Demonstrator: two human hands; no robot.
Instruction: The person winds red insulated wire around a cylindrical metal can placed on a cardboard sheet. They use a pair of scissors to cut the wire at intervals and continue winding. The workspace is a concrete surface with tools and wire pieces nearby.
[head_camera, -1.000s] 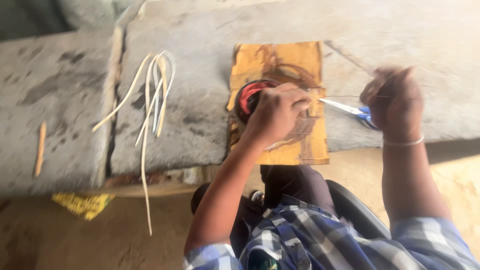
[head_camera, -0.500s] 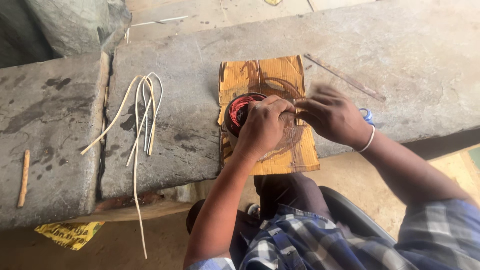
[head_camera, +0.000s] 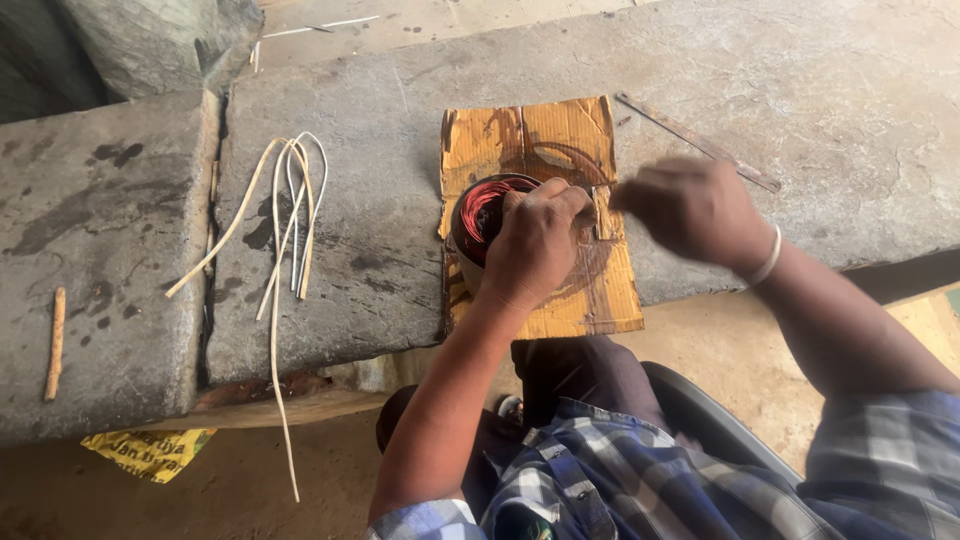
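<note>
A round dark core wound with reddish copper wire (head_camera: 487, 212) sits on a stained piece of cardboard (head_camera: 530, 135) on a stone bench. My left hand (head_camera: 535, 248) lies over its right side, fingers curled onto the rim. A short tan strip (head_camera: 603, 212) stands at those fingertips. My right hand (head_camera: 690, 208) is blurred, just right of the strip, with its fingers bent toward it; whether it touches the strip is unclear. A pale bangle circles that wrist.
Several long pale strips (head_camera: 290, 205) lie left of the cardboard, some hanging over the bench edge. A thin metal bar (head_camera: 700, 142) lies behind my right hand. A crack (head_camera: 210, 250) splits the slabs. A stick (head_camera: 55, 340) and a yellow wrapper (head_camera: 150, 450) are at the left.
My right hand held blue scissors a second ago; it has since come left to the core without them. My left hand stayed on the core. The view has shifted.
</note>
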